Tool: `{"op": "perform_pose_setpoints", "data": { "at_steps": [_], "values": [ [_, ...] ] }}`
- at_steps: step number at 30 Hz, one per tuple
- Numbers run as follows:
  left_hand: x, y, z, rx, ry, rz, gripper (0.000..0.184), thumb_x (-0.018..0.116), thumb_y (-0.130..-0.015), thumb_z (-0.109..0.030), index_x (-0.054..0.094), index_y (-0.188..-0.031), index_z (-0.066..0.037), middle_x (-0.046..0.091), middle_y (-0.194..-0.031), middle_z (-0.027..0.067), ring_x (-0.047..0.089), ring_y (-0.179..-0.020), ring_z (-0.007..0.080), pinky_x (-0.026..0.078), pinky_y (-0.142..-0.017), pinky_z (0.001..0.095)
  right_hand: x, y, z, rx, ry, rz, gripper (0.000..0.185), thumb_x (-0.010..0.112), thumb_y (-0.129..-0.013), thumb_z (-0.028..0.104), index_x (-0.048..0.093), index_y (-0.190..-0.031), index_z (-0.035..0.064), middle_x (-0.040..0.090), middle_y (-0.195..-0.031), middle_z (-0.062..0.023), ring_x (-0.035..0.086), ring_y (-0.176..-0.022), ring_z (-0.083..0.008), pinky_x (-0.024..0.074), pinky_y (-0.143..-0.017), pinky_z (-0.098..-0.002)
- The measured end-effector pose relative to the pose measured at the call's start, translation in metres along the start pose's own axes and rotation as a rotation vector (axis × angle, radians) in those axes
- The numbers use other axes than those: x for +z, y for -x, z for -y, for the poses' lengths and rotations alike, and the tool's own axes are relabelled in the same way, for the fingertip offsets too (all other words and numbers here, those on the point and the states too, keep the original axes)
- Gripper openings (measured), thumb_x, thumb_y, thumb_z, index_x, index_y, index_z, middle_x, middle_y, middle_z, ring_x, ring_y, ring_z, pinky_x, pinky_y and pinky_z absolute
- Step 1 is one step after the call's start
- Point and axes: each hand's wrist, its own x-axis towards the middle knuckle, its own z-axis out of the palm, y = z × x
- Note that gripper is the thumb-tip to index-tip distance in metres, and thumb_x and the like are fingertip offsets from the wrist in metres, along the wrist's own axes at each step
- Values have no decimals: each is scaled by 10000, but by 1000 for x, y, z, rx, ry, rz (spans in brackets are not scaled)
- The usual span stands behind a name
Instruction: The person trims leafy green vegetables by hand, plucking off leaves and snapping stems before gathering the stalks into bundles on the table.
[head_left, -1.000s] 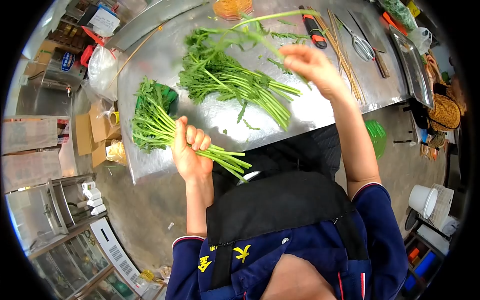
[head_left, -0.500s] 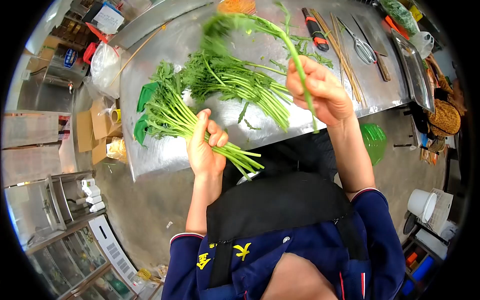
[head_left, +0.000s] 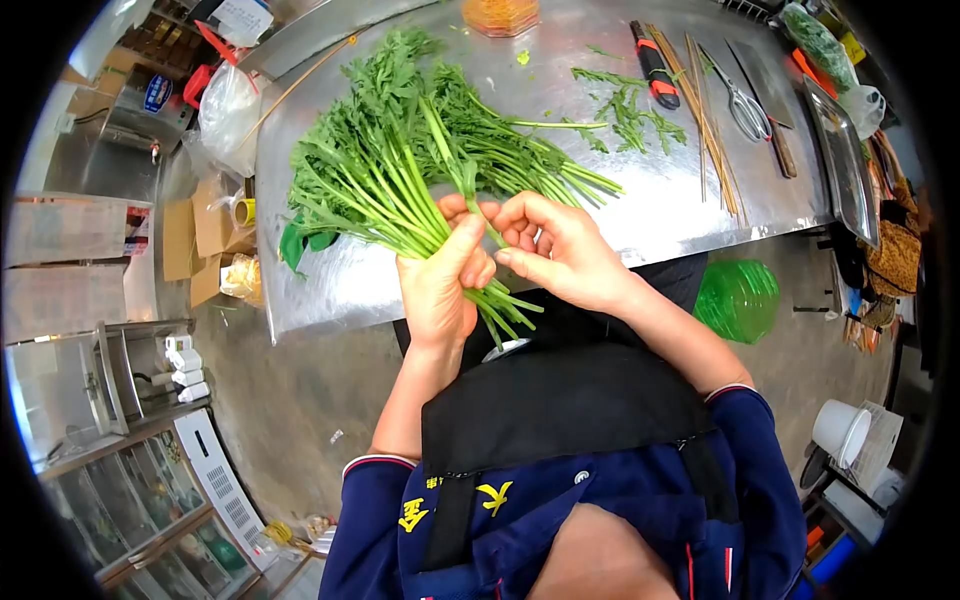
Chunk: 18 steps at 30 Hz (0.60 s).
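A bunch of leafy green stalks (head_left: 390, 190) is wrapped in the fingers of my left hand (head_left: 440, 280), its cut ends poking out below the fist. Against the bunch, my right hand (head_left: 560, 250) pinches a single thicker stalk (head_left: 450, 155) near its lower end. The two hands' fingertips are close together or touching. Behind them a second pile of greens (head_left: 520, 165) lies on the metal table (head_left: 340, 300), partly hidden by the held bunch. Something dark green (head_left: 293, 245) shows under the leaves at the left.
Right of the greens are loose leaves (head_left: 630, 115), a black and red tool (head_left: 655, 65), thin sticks (head_left: 700, 120), scissors (head_left: 745, 108), a knife (head_left: 770, 110) and a metal tray (head_left: 840, 160). An orange item (head_left: 500, 15) sits at the back.
My right hand has come down and left with its stalk, meeting my left hand. The held bunch has moved slightly right, and the stalk now lies against it.
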Motion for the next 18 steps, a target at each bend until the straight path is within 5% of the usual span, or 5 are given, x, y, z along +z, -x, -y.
{"op": "perform_pose_setpoints", "data": {
  "at_steps": [11, 18],
  "values": [
    [-6, -1, 12, 71, -204, -82, 112, 628, -787, -17, 577, -885, 3, 493, -621, -1, 349, -416, 55, 269, -401, 203, -2, -29, 8, 35, -46, -135, 262, 673, -745, 179, 606, -861, -45, 602, -689, -27, 527, -623, -76, 448, -607, -223],
    [-11, 0, 13, 62, -156, -67, 160, 627, -790, -21, 569, -927, 36, 595, -726, 74, 376, -445, 45, 298, -412, 200, -3, -28, -1, 145, -378, -17, 188, 588, -842, 184, 605, -839, -4, 565, -698, 8, 488, -631, -48, 403, -561, -201]
  ]
}}
